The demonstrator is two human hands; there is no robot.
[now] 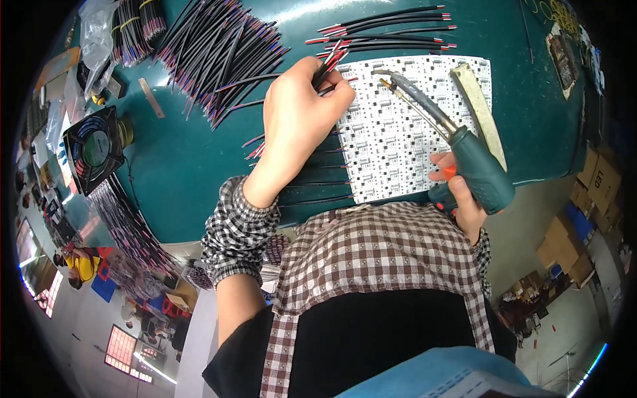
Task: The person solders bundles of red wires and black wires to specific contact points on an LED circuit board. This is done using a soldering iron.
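Note:
Pinched in my left hand (pixel 298 113) are several short black cables (pixel 327 67) with red and white wire ends, just off the upper left corner of a white circuit board panel (pixel 381 149). A green soldering gun (pixel 483 169) is gripped in my right hand (pixel 466 202), a finger at its red trigger. Its tip hangs over the upper part of the panel; whether it touches cannot be made out. Along the panel's left edge lie several black cables (pixel 322 183), their ends meeting the board. A pale flat strip (pixel 479 109) rests across the panel's right side.
A large heap of black cables (pixel 222 56) covers the green table (pixel 179 192) at the far left. More cables (pixel 391 30) lie behind the panel. At left stand a black fan (pixel 94 149) and a metal ruler (pixel 151 97). Cardboard boxes (pixel 564 242) sit beyond the right edge.

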